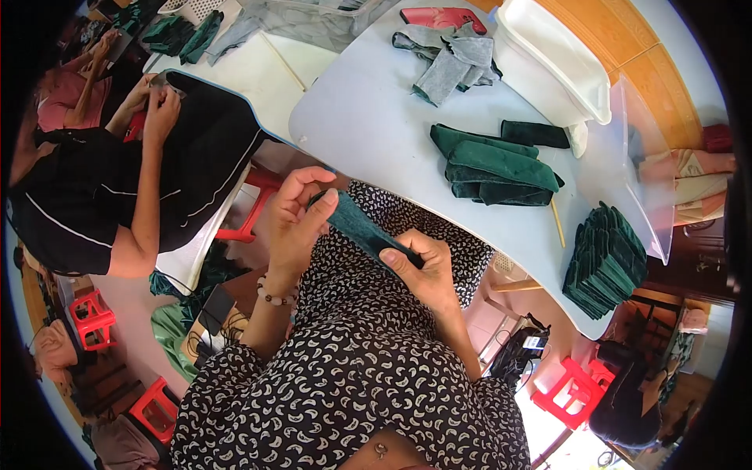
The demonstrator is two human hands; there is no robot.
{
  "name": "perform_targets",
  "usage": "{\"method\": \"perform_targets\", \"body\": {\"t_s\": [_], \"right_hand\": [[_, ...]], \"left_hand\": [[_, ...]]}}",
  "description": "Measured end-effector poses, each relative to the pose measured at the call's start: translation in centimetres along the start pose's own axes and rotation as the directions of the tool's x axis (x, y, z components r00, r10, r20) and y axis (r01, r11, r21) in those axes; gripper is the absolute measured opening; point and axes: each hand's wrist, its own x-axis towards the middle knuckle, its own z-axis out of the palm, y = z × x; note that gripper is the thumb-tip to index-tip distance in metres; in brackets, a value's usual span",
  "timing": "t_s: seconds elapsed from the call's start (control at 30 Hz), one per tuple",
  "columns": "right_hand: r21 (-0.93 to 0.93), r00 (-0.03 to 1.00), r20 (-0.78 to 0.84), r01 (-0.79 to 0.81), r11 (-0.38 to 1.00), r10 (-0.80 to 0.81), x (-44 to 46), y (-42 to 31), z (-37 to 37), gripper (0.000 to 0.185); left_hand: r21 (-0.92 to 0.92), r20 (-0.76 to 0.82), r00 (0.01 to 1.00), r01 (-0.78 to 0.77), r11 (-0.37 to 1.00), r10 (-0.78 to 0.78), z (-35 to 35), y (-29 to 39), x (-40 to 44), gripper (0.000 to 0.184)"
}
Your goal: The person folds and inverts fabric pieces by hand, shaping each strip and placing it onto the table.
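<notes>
A dark green velvet fabric piece (364,229), long and narrow, is stretched slantwise above my lap. My left hand (296,219) pinches its upper end, the thumb lying on top and the other fingers curled. At the lower end my right hand (421,269) grips it between thumb and bent fingers. Beyond my hands, a loose stack of green velvet pieces (497,168) lies on the pale table (368,117). A small rolled green piece (536,134) is beside that stack. Further right stands a neat pile of folded green pieces (605,262) near the table's edge.
Grey-backed fabric pieces (458,63), a red phone-like object (443,18) and a white plastic bin (548,59) occupy the far side. A thin wooden stick (558,223) lies near the piles. At left, a co-worker in black (94,196) sits close. Red stools (570,392) stand on the floor.
</notes>
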Motion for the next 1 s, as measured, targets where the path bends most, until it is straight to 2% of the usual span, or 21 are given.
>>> {"method": "perform_targets", "body": {"t_s": [0.03,0.07,0.1,0.13,0.17,0.23,0.37,0.4,0.53,0.57,0.6,0.63,0.67,0.73,0.8,0.87,0.9,0.93,0.97,1.0], "right_hand": [[-0.002,1.000,-0.002,-0.003,1.000,0.003,-0.2,0.1,0.1,0.015],[0.074,0.993,-0.113,-0.002,0.997,0.010,-0.3,0.1,0.2,0.015],[0.150,0.975,-0.222,0.009,0.989,0.025,-0.5,0.2,0.2,0.015],[0.285,0.962,-0.269,0.035,0.958,0.045,-0.6,0.5,0.0,0.016],[0.331,0.957,-0.283,0.036,0.943,0.063,-0.7,0.8,-0.5,0.017],[0.374,0.952,-0.295,0.037,0.927,0.081,-1.0,1.0,-1.1,0.017],[0.473,0.922,-0.377,0.110,0.874,0.088,-0.6,0.2,-0.8,0.013],[0.512,0.902,-0.418,0.138,0.848,0.106,-0.3,-0.2,-0.4,0.012],[0.424,0.838,-0.535,0.159,0.892,0.106,0.1,-0.4,0.9,0.016],[0.428,0.838,-0.535,0.158,0.890,0.108,-0.4,-0.5,0.5,0.016],[0.310,0.786,-0.612,0.131,0.942,0.092,-0.6,-0.7,0.7,0.016],[0.188,0.729,-0.681,0.090,0.978,0.064,-0.7,-0.8,0.9,0.016],[0.188,0.727,-0.683,0.088,0.978,0.066,-0.7,-0.8,1.0,0.016],[0.156,0.678,-0.735,0.136,0.978,0.023,-0.5,-0.8,0.8,0.016],[0.153,0.678,-0.734,0.102,0.983,0.044,-0.7,-0.4,-0.1,0.017],[0.024,0.778,-0.626,-0.052,0.998,0.056,-0.7,0.0,-0.6,0.017],[-0.049,0.812,-0.583,-0.079,0.996,0.036,-0.7,0.2,-1.0,0.017],[-0.044,0.811,-0.584,-0.077,0.996,0.037,-0.9,0.0,-1.1,0.017],[0.054,0.817,-0.564,-0.108,0.993,0.120,-1.1,-0.6,-1.2,0.020],[0.149,0.819,-0.539,-0.140,0.979,0.199,-1.2,-1.2,-1.1,0.022]], "left_hand": [[0.000,-0.030,0.999,0.024,1.000,-0.024,0.1,-0.1,0.0,0.023],[-0.003,-0.030,0.999,0.025,1.000,-0.025,0.2,-0.3,0.1,0.023],[-0.003,-0.073,0.996,-0.048,0.999,0.048,0.2,-0.5,0.3,0.024],[-0.001,-0.115,0.986,-0.120,0.993,0.120,0.2,-0.6,0.4,0.025],[-0.003,-0.116,0.986,-0.119,0.993,0.118,-0.1,-0.5,0.7,0.025],[0.256,-0.023,0.966,-0.244,0.935,0.258,-1.0,-0.2,1.3,0.025],[0.281,0.007,0.981,-0.187,0.941,0.193,-1.4,-1.5,0.9,0.022],[0.216,0.005,0.984,-0.173,0.961,0.176,-0.7,-1.6,0.7,0.019],[0.052,-0.051,0.992,-0.113,0.992,0.116,1.0,-2.1,0.0,0.015],[0.066,-0.085,0.996,-0.030,0.997,0.036,1.8,-1.6,-0.5,0.014],[0.065,-0.084,0.996,-0.025,0.998,0.031,1.6,-1.6,-0.7,0.014],[0.147,-0.085,0.995,-0.041,0.988,0.054,1.3,-1.5,-0.9,0.014],[0.229,-0.082,0.993,-0.059,0.972,0.080,1.0,-1.5,-0.9,0.015],[0.215,-0.077,0.992,-0.082,0.973,0.101,0.9,-2.1,-0.7,0.017],[0.203,-0.073,0.989,-0.109,0.973,0.126,1.0,-2.0,-0.3,0.019],[0.031,0.044,0.992,0.116,0.993,-0.118,-0.1,-1.2,0.5,0.017],[0.036,0.044,0.992,0.116,0.993,-0.118,-0.3,-0.8,0.7,0.017],[-0.029,0.131,0.985,0.117,0.993,-0.113,-0.3,-0.3,0.9,0.019],[-0.093,0.218,0.971,0.124,0.988,-0.101,-0.3,0.0,1.2,0.021],[-0.089,0.223,0.970,0.123,0.988,-0.101,-0.4,0.1,1.5,0.021]]}}
